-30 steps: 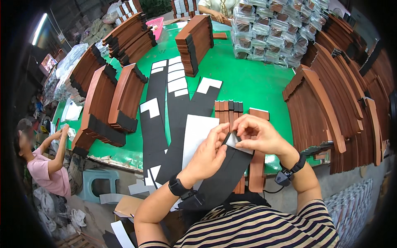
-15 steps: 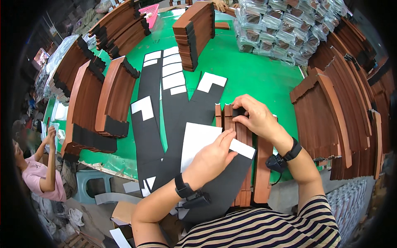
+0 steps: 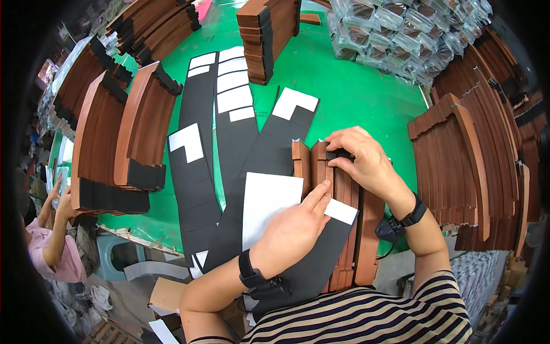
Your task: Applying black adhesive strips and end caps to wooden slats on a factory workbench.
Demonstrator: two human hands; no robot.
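My right hand (image 3: 368, 161) is pinching a small black patch (image 3: 341, 153) at the far end of a brown grooved strip (image 3: 322, 166). Stretched out and lying flat, the fingers of my left hand (image 3: 291, 234) rest on that strip, lower down. Beneath the left hand and wrist is a black sheet (image 3: 303, 258) with a large white backing area (image 3: 270, 198) and a narrower white band (image 3: 342, 211) beside the fingertips. More brown strips lie side by side under and around my hands, including a wider one (image 3: 368, 246) on the right.
Black sheets with white patches (image 3: 197, 143) cover the green table (image 3: 366, 103). Stacks of brown curved pieces with black ends (image 3: 106, 143) stand left, another (image 3: 266, 40) at the back. Plastic-wrapped pieces (image 3: 401, 34) pile up back right, bare brown ones (image 3: 447, 166) right. A person (image 3: 54, 246) is at left.
The view has shifted slightly, so the stacks sit differently in it. My right hand keeps its pinch on the black patch at the strip's end. The person at left has lowered their hands.
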